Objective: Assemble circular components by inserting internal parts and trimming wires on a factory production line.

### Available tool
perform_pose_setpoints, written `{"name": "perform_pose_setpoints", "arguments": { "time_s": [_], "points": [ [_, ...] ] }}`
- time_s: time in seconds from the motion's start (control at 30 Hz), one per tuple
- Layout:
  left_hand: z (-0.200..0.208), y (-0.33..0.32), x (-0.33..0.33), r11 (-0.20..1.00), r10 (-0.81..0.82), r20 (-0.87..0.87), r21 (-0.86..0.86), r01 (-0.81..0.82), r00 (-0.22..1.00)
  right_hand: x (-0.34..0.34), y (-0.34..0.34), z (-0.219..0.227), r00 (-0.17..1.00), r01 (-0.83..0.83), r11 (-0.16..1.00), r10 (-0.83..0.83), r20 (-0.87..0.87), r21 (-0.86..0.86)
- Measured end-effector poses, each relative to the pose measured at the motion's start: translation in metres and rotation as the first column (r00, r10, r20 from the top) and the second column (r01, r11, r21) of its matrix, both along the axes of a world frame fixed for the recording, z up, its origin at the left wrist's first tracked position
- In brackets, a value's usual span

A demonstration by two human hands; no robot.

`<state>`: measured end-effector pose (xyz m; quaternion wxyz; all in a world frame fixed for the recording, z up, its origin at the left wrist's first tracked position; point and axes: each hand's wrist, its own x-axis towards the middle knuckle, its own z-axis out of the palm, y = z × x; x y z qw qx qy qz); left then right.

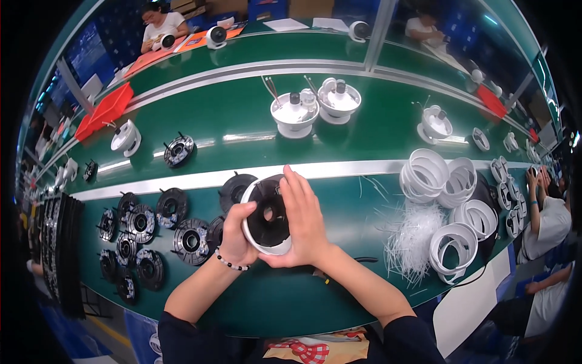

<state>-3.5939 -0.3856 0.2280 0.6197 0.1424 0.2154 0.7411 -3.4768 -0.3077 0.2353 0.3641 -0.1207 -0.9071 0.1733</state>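
Over the middle of the green bench I hold a white ring-shaped housing with a black disc [264, 232] seated in it, tilted toward me. A round hole shows at the disc's centre. My left hand [237, 238] grips the housing's left edge, thumb up along the rim. On the other side my right hand [303, 221] presses its palm and long fingers around the right edge. Partly hidden behind the housing lies another black disc [233, 189]. Close below my left thumb is a further black disc [215, 232].
Several black discs with prongs [141, 223] lie at left. White rings [453, 250] and a heap of clear thin strips [417, 239] sit at right. A dark-handled tool [365, 259] is beside my right forearm. White bowl-shaped units [294, 115] stand on the green belt beyond the white rail [157, 184].
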Motion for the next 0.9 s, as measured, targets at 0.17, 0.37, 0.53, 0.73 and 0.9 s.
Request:
{"name": "perform_pose_setpoints", "arguments": {
  "time_s": [0.17,0.37,0.53,0.73,0.9],
  "points": [
    [0.007,0.052,-0.052,0.98,0.016,0.087,-0.199,0.001,0.996,0.015,0.002,0.011,0.976,0.15,0.988,-0.151,0.154,0.018],
    [-0.028,0.108,-0.166,0.999,0.001,-0.111,-0.047,-0.006,0.994,0.101,-0.029,0.017,0.774,0.146,0.989,-0.096,0.625,-0.029],
    [-0.114,0.166,-0.281,0.943,0.178,-0.151,-0.254,-0.213,0.972,0.142,-0.07,0.021,0.484,0.2,0.976,-0.027,0.875,-0.081],
    [-0.16,0.182,-0.329,0.769,0.314,-0.598,-0.296,-0.567,0.738,0.151,-0.069,0.018,0.558,0.295,0.952,-0.101,0.824,-0.083],
    [-0.004,0.192,-0.131,0.669,0.417,-0.797,0.594,-0.446,-0.436,0.146,-0.06,0.006,0.619,0.432,0.902,-0.28,0.734,-0.02]
  ]
}}
